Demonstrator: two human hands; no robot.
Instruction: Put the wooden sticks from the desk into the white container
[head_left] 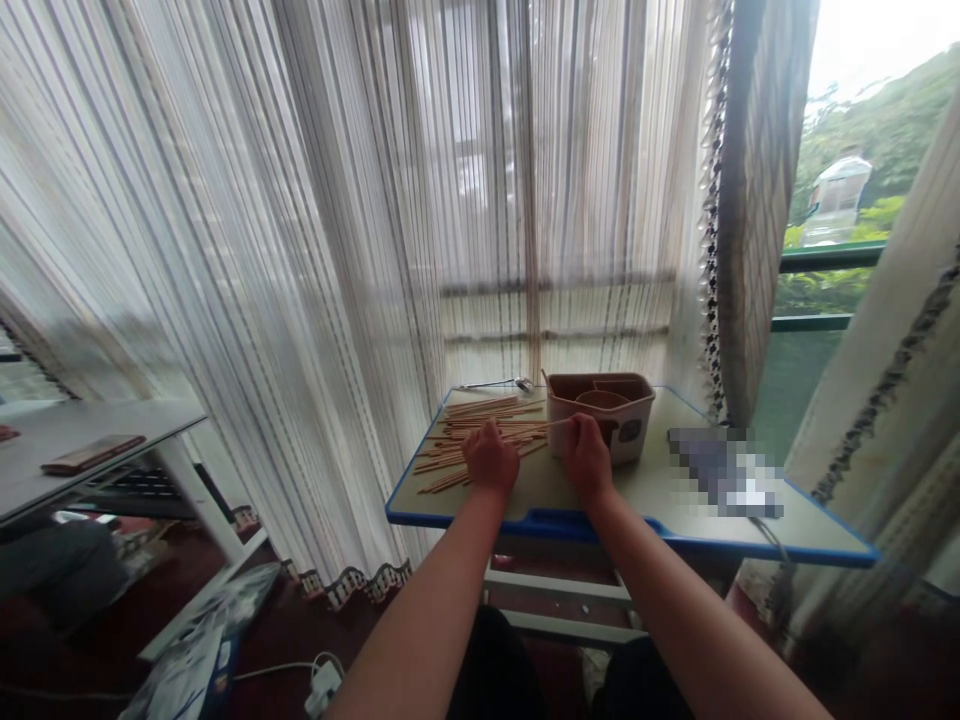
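Observation:
Wooden chopsticks (491, 410) lie in a loose spread on the left half of a small blue-edged table (540, 500). My left hand (491, 458) is on this pile, its fingers curled down around some chopsticks. My right hand (587, 452) is closed in front of the brown and beige utensil holder (559, 408), pinching the end of a chopstick that points left toward the pile. The holder has inner dividers and stands upright at the back of the table. My right hand hides part of its front.
A spoon-like metal utensil (517, 384) lies at the table's back edge. A blurred-out item (724, 470) rests on the right side, with a cord hanging off the front. Curtains (337, 250) hang behind. Another table (90, 430) stands left, and a white charger (324, 685) is on the floor.

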